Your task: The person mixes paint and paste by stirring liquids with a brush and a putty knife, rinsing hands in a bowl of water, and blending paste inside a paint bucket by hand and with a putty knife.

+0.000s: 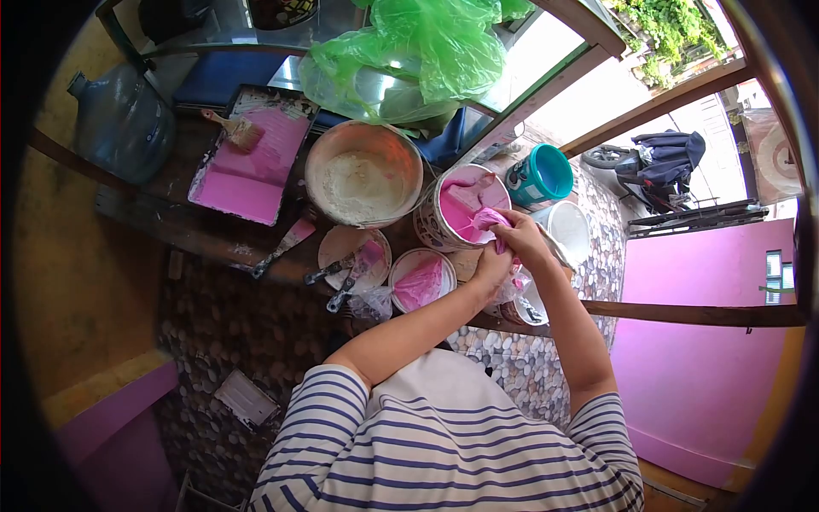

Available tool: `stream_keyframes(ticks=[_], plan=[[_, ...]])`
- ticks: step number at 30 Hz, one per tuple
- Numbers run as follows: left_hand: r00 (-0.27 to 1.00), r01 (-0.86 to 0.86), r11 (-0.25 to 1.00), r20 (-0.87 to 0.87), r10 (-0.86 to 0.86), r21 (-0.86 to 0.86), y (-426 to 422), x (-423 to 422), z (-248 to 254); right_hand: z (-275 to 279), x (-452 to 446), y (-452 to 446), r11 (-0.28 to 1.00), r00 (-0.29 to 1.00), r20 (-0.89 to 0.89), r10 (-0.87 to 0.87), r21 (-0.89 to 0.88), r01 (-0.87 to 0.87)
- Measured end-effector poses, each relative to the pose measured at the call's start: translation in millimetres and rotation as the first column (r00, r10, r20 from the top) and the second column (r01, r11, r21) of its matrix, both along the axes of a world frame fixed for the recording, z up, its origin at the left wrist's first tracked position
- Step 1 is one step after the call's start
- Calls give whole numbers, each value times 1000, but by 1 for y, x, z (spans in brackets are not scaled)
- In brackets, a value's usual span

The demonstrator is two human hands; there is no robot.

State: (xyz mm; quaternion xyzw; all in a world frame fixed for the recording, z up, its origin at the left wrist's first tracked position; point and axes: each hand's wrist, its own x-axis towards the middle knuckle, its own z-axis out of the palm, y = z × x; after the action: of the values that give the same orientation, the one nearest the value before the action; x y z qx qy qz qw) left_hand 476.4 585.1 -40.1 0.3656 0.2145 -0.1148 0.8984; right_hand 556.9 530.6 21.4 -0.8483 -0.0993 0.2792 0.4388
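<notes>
My right hand point(524, 236) is closed around a pink-coated plastic bag point(489, 219) at the near rim of a paint bucket point(426, 224) with pink paint point(458, 201) inside. Just below it, my left hand point(494, 270) is also closed on the gathered plastic. Clear plastic seems to hang under the hands, partly hidden by them. A round lid or tub smeared with pink point(420, 282) lies left of my left hand. Close by, a white lid point(335, 245) carries several putty knives point(350, 277).
A bucket of whitish powder or paste point(363, 183) stands beside a paint tray point(235, 200) with a brush point(239, 132) on it. A teal bucket point(546, 175) and a white bucket point(567, 232) are at the right. Green plastic point(418, 60) hangs behind; a large water bottle point(124, 124) stands left.
</notes>
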Motion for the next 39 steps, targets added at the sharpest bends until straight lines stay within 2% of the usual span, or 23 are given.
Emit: stream_keyframes(ticks=[5, 8, 10, 12, 13, 15, 18, 20, 22, 26, 27, 34, 39], plan=[[998, -65, 995, 18, 66, -74, 2, -3, 12, 3, 3, 1, 999, 996, -78, -36, 10, 37], [994, -97, 986, 37, 102, -135, -1, -2, 5, -6, 7, -3, 988, 990, -103, -101, 104, 112], [990, -114, 977, 59, 126, -182, -3, -2, 0, -9, 12, -7, 991, 987, -125, -97, 79, 108], [981, -173, 902, 17, 195, -396, -1, -2, 2, -12, 15, -10, 993, 985, -146, -93, 54, 102], [980, -175, 901, 15, 197, -397, 0, -3, 8, -13, 16, -11, 993, 988, -129, -82, 73, 93], [966, -260, 887, -96, 241, -381, -2, -2, 18, -15, 17, -13, 992, 991, -114, -71, 93, 81], [969, -247, 910, -100, 227, -333, -3, -2, 15, -11, 15, -12, 995, 992, -94, -85, 49, 90], [971, -239, 910, -100, 218, -339, -4, -2, 11, 0, 10, -7, 995, 995, -32, -93, -43, 91], [974, -227, 910, -99, 206, -345, -2, -1, 12, -10, 12, -11, 996, 997, 14, -77, -36, 78], [950, -307, 891, -160, 267, -334, -1, 2, 19, -17, 13, -15, 997, 993, 105, -50, -49, 56], [935, -349, 880, -186, 303, -321, -1, 4, 20, -18, 14, -16, 997, 993, 104, -50, -50, 56], [939, -337, 886, -182, 292, -319, 3, 9, 12, -7, 9, -14, 999, 998, 55, -40, -24, 41], [930, -368, 822, -163, 330, -434, -1, 11, 3, 3, 2, -8, 1000, 999, 43, -27, -9, 28]])
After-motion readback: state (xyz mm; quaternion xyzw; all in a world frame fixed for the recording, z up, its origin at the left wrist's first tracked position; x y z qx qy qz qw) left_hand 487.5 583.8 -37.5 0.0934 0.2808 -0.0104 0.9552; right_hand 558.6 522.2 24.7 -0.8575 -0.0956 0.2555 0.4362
